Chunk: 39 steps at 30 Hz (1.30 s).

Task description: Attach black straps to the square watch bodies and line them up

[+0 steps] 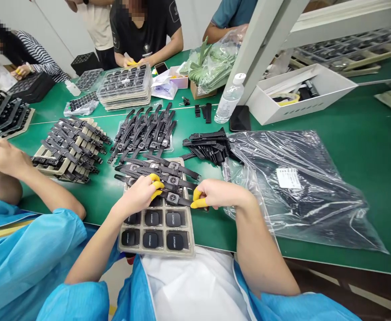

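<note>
My left hand (141,192), yellow covers on its fingertips, is closed at the left side of a smartwatch (173,198) lying back side up. My right hand (215,194), also with yellow fingertip covers, pinches the end of the black watch strap (183,202) on that watch's right. Beneath them is a beige compartment tray (190,247). Its near compartments hold black square watch bodies (151,240), while strapped watches (153,167) lie across its far part. My fingers hide part of the strap on the left.
Loose black straps (208,147) spill from a large clear bag (315,196) on the right. Beyond stand a water bottle (229,99) and white box (302,96). More strapped watches (145,129) lie ahead. A co-worker's hand (8,156) is at left; other people sit opposite.
</note>
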### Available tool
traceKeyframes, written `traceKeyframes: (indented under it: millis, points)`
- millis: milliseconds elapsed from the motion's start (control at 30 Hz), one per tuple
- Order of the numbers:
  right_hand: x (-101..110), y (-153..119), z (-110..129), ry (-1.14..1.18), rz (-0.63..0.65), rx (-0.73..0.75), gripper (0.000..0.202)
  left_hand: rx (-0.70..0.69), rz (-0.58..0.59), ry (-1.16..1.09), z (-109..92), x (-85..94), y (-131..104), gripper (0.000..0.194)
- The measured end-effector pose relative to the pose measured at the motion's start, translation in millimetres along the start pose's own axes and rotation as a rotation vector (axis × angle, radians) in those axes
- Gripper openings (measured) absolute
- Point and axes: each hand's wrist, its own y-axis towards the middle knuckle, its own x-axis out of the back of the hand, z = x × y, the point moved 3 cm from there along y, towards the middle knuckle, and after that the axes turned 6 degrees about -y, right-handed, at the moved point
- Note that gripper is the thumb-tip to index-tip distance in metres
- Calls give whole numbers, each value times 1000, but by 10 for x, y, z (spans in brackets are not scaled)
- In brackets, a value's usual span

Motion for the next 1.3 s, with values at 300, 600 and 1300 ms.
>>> traceKeyframes:
  millis: [300, 600, 1300]
  points:
    - [409, 233, -304, -2, -981, -4, 34, -71, -81, 195, -44, 139, -362, 16]
    - [400, 272, -340, 277, -639, 157, 40, -8, 170, 429, -103, 115, -369, 18]
    - [193, 220, -189, -80, -347, 125, 34, 42, 27, 271, -25, -13, -367, 5]
